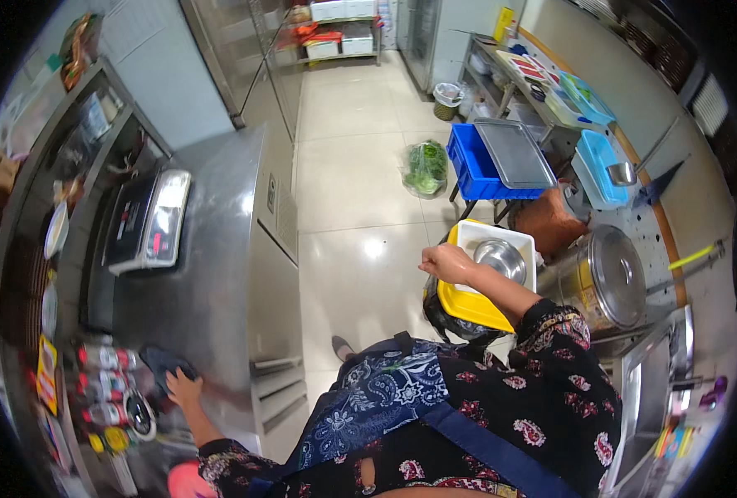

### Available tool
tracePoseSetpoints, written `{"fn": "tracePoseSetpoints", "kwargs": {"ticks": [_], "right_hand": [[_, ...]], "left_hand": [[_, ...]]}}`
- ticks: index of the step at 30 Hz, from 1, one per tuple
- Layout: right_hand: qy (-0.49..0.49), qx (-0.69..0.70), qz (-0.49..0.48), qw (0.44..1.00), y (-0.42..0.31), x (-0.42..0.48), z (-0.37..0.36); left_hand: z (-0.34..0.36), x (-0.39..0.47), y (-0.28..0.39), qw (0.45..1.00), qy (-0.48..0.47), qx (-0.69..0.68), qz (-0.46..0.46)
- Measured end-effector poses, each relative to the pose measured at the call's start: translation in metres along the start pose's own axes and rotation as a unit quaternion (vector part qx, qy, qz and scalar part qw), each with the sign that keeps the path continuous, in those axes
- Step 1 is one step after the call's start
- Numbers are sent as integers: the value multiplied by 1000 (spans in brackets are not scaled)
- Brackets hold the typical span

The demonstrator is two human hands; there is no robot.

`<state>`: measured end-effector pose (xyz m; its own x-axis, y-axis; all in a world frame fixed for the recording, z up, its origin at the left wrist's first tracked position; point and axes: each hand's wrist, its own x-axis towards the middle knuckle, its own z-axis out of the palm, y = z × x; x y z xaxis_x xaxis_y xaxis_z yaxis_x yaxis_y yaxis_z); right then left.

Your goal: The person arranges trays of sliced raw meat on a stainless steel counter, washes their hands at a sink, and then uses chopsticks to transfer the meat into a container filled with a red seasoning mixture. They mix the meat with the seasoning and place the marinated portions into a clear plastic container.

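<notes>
My left hand rests on a dark cloth on the stainless steel counter, fingers spread over the cloth's edge. Close beside the cloth lie several bottles with red caps. My right hand is raised over the floor side of a white plastic bin, its fingers curled; whether it holds something small cannot be told. A round metal bowl sits in the white bin, partly behind my right forearm. Beneath it is a yellow plastic lid or tray on a black bag-lined bin.
A digital scale stands on the counter. On the floor lies a clear bag of green leafy vegetables, near a blue crate on a stand with a grey lid. A large lidded steel pot stands at right.
</notes>
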<state>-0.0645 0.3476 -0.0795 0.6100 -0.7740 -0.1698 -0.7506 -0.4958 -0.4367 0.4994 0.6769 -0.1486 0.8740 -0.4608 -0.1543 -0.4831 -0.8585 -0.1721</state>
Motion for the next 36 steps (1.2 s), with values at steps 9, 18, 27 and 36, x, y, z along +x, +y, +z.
{"fn": "tracePoseSetpoints", "kwargs": {"ticks": [9, 18, 27, 36], "right_hand": [[-31, -5, -12, 999, -85, 117, 24], [-35, 101, -46, 993, -137, 193, 66], [-450, 533, -192, 690, -304, 257, 97], [-224, 813, -245, 478, -352, 242, 8]], "left_hand": [[26, 120, -63, 988, 62, 9, 138], [-73, 124, 12, 755, 78, -635, 144], [-224, 40, 159, 539, -71, -778, 315], [-279, -5, 237, 335, -65, -862, 374]]}}
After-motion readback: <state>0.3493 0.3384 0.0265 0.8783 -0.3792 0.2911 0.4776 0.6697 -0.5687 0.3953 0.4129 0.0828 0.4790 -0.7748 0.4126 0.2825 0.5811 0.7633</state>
